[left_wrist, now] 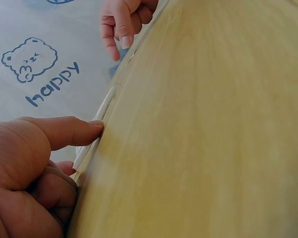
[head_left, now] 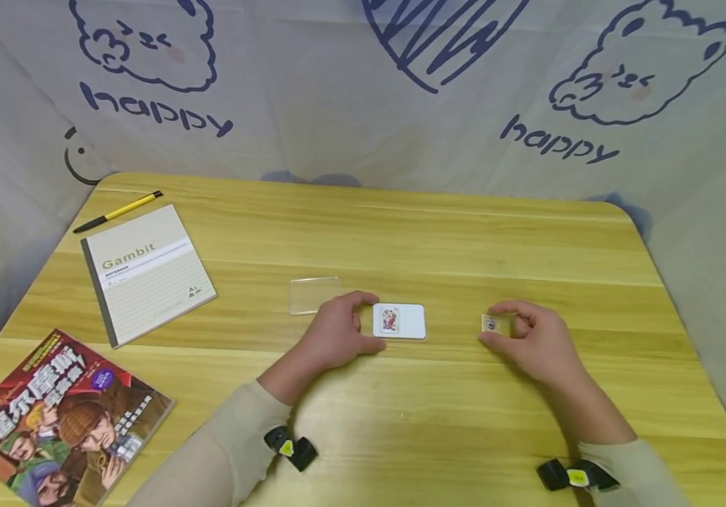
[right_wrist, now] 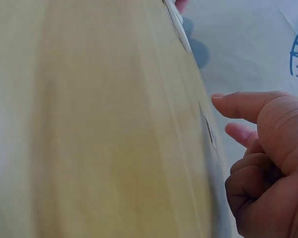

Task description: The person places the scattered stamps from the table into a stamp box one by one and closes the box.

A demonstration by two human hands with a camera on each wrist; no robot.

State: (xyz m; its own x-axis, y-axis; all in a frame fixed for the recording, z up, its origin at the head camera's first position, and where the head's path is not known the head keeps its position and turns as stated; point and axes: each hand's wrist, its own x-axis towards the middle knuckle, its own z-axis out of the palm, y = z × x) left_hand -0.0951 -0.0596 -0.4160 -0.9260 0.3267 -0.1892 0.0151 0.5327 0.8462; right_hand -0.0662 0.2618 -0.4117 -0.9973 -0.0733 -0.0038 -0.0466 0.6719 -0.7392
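My left hand [head_left: 337, 329] pinches a flat white case [head_left: 412, 321] on the table, thumb at its near edge and index finger at its far edge. On the case's left half lies a tiny picture card [head_left: 390, 320] with a colourful figure. Partly behind the left hand is a clear plastic lid [head_left: 308, 296]. Farther right, my right hand [head_left: 543, 345] has its thumb and index finger spread around a small pale square card [head_left: 491, 324] with a dark round mark. In the right wrist view the fingertips look apart from that card; its other fingers are curled.
A grey notebook [head_left: 147, 274] lies at the left, with a yellow and black pen [head_left: 123, 208] above it. An illustrated book [head_left: 65, 422] is at the near left. A printed cloth [head_left: 312, 91] hangs behind the wooden table [head_left: 439, 239].
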